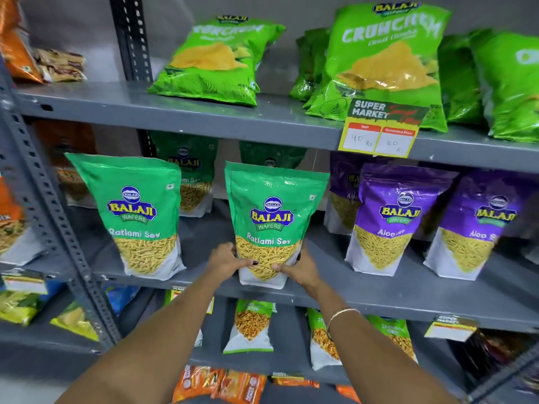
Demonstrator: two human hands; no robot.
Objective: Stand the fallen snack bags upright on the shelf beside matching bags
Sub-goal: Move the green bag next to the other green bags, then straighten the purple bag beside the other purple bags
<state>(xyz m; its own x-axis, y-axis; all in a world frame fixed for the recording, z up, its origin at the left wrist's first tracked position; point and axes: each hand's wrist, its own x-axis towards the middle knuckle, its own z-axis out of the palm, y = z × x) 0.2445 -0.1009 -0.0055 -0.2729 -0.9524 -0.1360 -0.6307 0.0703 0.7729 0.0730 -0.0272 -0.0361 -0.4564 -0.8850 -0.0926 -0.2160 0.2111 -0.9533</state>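
A green Ratlami Sev bag stands upright at the front edge of the middle shelf. My left hand grips its lower left side and my right hand grips its lower right side. A matching green Ratlami Sev bag stands upright to its left, apart from it. Two more green bags stand behind them. Purple Aloo Sev bags stand upright to the right.
Green Crunchem chip bags lean on the top shelf above a yellow price tag. A slotted grey upright post rises at the left. Smaller snack bags fill the shelf below.
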